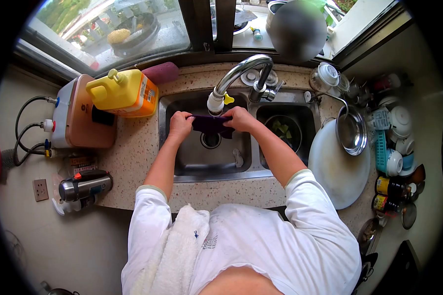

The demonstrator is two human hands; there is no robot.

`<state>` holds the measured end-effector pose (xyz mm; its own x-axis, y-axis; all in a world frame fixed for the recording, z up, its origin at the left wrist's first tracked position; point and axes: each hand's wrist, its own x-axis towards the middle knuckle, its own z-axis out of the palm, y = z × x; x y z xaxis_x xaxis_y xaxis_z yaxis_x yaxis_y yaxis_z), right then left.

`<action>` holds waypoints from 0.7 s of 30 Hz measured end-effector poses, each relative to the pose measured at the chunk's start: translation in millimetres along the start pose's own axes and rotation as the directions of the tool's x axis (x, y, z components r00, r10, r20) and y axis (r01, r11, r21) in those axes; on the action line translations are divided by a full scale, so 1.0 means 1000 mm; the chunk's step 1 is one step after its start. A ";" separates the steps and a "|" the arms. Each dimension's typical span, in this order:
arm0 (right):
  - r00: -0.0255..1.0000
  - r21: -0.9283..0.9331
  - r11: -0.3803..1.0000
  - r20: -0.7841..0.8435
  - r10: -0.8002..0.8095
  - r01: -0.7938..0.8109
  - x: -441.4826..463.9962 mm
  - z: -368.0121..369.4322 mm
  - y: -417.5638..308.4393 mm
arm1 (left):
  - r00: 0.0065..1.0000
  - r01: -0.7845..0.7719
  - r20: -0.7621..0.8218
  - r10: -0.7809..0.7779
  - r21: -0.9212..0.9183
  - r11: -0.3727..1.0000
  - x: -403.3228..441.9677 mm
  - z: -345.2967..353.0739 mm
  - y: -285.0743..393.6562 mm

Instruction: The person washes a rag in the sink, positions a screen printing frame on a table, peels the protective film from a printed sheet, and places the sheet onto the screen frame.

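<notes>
A dark purple cloth (210, 126) hangs stretched between my two hands over the larger sink basin (189, 160). My left hand (181, 125) is closed on its left end. The right end is pinched in my right hand (240, 119). Just above the cloth is the white nozzle of the chrome faucet (246, 61), with a yellow lever (228, 99) beside it. Below, the drain (210, 141) is partly covered by the cloth. A small pale object (238, 158), too unclear to name, lies on the basin floor.
The smaller basin at right holds a pot with green leaves (281, 130). A round cutting board (340, 172) and a metal bowl (352, 130) stand further right, before stacked dishes (401, 123). At left are a yellow jug (125, 93) and a steel thermos (86, 186).
</notes>
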<state>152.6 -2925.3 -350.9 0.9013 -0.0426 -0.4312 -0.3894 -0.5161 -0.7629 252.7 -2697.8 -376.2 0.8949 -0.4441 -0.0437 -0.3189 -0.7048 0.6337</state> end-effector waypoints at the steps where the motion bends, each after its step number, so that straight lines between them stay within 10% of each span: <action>1: 0.991 0.008 0.992 -0.023 0.130 -0.129 0.000 -0.005 -0.005 | 0.999 -0.046 -0.012 0.045 -0.017 0.999 0.001 0.002 -0.001; 3: 0.921 -0.190 0.969 -0.328 -0.212 0.155 0.020 0.007 0.021 | 0.990 -0.136 -0.035 0.135 -0.049 0.989 0.003 0.007 -0.004; 5: 0.532 -0.539 0.740 -0.520 -0.669 0.404 0.027 0.019 0.032 | 0.993 0.118 0.084 -0.087 -0.542 0.832 0.008 0.025 -0.017; 6: 0.682 -0.140 0.871 -0.568 -0.460 0.471 0.028 0.025 0.032 | 0.970 0.244 0.180 -0.165 -0.726 0.643 0.011 0.034 -0.023; 8: 0.936 0.650 0.699 -0.342 -0.081 0.297 0.023 0.044 0.012 | 0.942 0.290 0.220 -0.254 -0.915 0.281 0.005 0.043 -0.001; 9: 0.927 0.701 0.631 -0.366 -0.082 0.332 0.021 0.061 0.008 | 0.925 0.284 0.251 -0.285 -0.956 0.080 0.004 0.048 0.012; 11: 0.923 0.819 0.438 -0.379 -0.070 0.370 0.002 0.090 -0.024 | 0.900 0.316 0.266 -0.346 -0.944 0.095 0.005 0.070 0.019; 13: 0.836 0.199 0.931 -0.525 -0.162 0.305 -0.002 0.108 -0.031 | 0.911 0.383 0.396 -0.113 -0.916 -0.117 0.003 0.092 0.011; 15: 0.708 0.228 0.933 -0.705 -0.039 0.278 0.006 0.094 -0.033 | 0.888 0.408 0.428 -0.168 -0.902 -0.141 -0.017 0.104 0.029; 17: 0.786 0.198 0.978 -0.594 0.173 -0.065 0.033 0.067 0.000 | 0.812 0.522 0.391 -0.433 -0.819 0.238 -0.020 0.111 0.035; 21: 0.797 0.069 0.979 -0.593 -0.114 0.191 0.015 0.082 -0.013 | 0.839 0.514 0.430 -0.333 -0.826 0.231 0.000 0.092 0.029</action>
<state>155.3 -2848.8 -387.4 0.8755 -0.4824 0.0286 -0.2224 -0.4547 -0.8624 214.9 -2769.2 -428.8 0.7232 -0.3758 -0.5794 0.6444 0.0654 0.7619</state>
